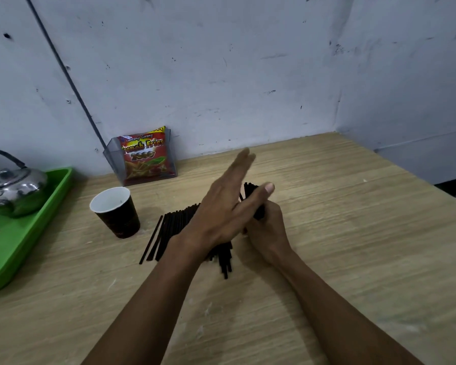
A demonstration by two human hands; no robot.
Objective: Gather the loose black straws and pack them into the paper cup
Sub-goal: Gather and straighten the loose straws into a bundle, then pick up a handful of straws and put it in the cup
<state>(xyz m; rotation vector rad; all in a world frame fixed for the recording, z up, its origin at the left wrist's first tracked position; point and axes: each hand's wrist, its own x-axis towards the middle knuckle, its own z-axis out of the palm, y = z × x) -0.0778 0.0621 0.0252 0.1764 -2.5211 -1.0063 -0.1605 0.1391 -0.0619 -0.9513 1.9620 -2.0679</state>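
Observation:
Several loose black straws (173, 227) lie in a spread heap on the wooden table (353, 233), mostly under my hands. My right hand (267, 230) is closed around a bundle of straws (250, 189) whose ends stick up past it. My left hand (224, 204) is flat with straight fingers, pressed against the left side of that bundle, thumb across its top. The dark paper cup (116, 210) stands upright and looks empty, left of the heap and apart from both hands.
A green tray (24, 241) with a metal kettle (11, 188) sits at the left table edge. A clear holder with a red snack packet (144, 159) stands against the wall behind the cup. The walls meet in a corner at the back right.

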